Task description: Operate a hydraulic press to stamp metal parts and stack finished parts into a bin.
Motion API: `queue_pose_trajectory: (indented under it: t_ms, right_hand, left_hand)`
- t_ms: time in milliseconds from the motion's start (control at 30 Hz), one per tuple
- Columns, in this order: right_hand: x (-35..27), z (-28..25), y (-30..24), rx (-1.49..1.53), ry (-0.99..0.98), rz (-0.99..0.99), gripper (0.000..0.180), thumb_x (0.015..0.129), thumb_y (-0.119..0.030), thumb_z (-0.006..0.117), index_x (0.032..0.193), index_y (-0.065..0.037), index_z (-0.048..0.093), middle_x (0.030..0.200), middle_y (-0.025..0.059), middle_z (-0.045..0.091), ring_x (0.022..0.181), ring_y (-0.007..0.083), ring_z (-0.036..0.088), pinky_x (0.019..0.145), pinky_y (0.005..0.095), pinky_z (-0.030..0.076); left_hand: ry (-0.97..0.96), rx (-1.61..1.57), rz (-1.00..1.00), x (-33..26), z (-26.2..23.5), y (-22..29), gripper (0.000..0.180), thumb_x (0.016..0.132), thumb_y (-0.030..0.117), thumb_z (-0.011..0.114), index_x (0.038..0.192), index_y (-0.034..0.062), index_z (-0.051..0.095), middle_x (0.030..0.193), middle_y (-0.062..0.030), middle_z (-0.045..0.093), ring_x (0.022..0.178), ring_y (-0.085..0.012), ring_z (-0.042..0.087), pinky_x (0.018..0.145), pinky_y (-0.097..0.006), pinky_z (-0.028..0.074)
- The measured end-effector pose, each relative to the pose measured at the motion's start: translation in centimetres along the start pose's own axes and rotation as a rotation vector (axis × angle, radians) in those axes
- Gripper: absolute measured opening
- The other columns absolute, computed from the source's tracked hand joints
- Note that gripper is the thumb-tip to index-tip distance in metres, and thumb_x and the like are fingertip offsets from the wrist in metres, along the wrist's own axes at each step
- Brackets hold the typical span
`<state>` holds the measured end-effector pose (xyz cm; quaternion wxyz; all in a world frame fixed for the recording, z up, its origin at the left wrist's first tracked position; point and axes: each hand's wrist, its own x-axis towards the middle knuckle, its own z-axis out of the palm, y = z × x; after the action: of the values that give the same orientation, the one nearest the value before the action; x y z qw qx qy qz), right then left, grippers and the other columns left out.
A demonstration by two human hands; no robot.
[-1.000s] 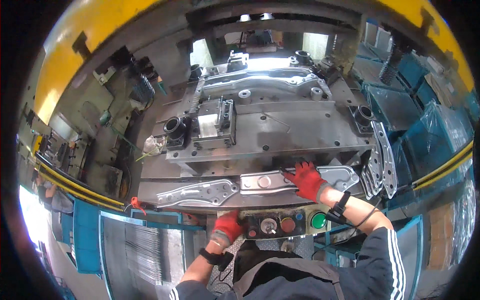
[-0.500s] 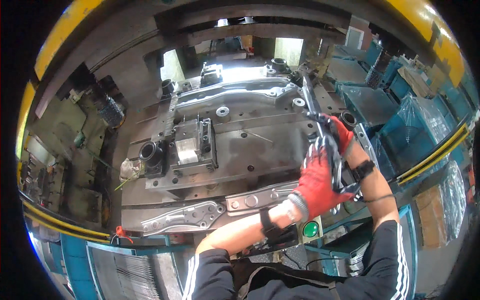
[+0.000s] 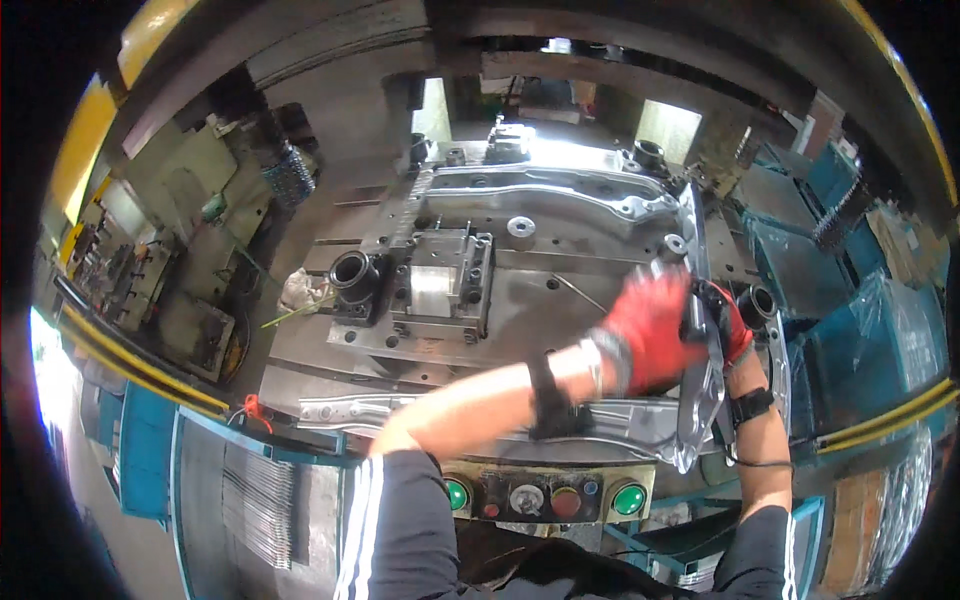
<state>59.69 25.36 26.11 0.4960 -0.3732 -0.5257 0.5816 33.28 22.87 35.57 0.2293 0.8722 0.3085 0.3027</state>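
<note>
A long stamped metal rail [image 3: 712, 385] stands on edge at the right side of the press die, running from near me toward the back. My right hand [image 3: 733, 325], in a red and black glove, is closed around its outer side; the rail hides part of the fingers. My left hand [image 3: 650, 330], gloved in red, is at the rail's inner side, its fingers smeared by motion. Whether it touches the rail I cannot tell. A similar shiny rail [image 3: 550, 185] lies across the back of the die [image 3: 540, 345]. Another stamped rail [image 3: 610, 420] lies along the front edge, partly under my left forearm.
A raised die block [image 3: 440, 280] and a black guide bushing [image 3: 355, 280] stand left of centre. A thin rod [image 3: 578, 292] lies on the die. The control panel [image 3: 550, 490] with green buttons is close before me. Stacked metal parts [image 3: 255, 505] fill a rack at lower left.
My view has shifted, so the die sits further right. My left hand has come off its earlier grip nearer the rail's front end and moved forward. My right hand stays on the rail.
</note>
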Motion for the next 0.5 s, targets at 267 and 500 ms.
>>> queue_pose_trajectory:
  t_ms: [267, 500]
  right_hand:
    - [0.3, 0.1, 2.2, -0.352, 0.164, 0.016, 0.034, 0.097, -0.017, 0.047, 0.126, -0.007, 0.062, 0.118, 0.0055, 0.065, 0.107, 0.0151, 0.06, 0.099, 0.0294, 0.043]
    - [0.6, 0.5, 1.8, -0.272, 0.29, 0.038, 0.034, 0.096, -0.02, 0.05, 0.121, -0.001, 0.063, 0.107, 0.008, 0.068, 0.1, 0.0188, 0.063, 0.094, 0.0304, 0.046]
  left_hand:
    - [-0.151, 0.886, -0.403, 13.9, -6.0, -21.3, 0.084, 0.074, 0.023, 0.07, 0.147, 0.0078, 0.031, 0.149, -0.0202, 0.037, 0.134, -0.0396, 0.04, 0.107, -0.056, 0.035]
    - [-0.362, 0.898, -0.374, 12.6, -12.0, -13.1, 0.071, 0.071, 0.028, 0.072, 0.134, 0.0064, 0.048, 0.137, -0.0151, 0.053, 0.123, -0.0302, 0.054, 0.099, -0.05, 0.043]
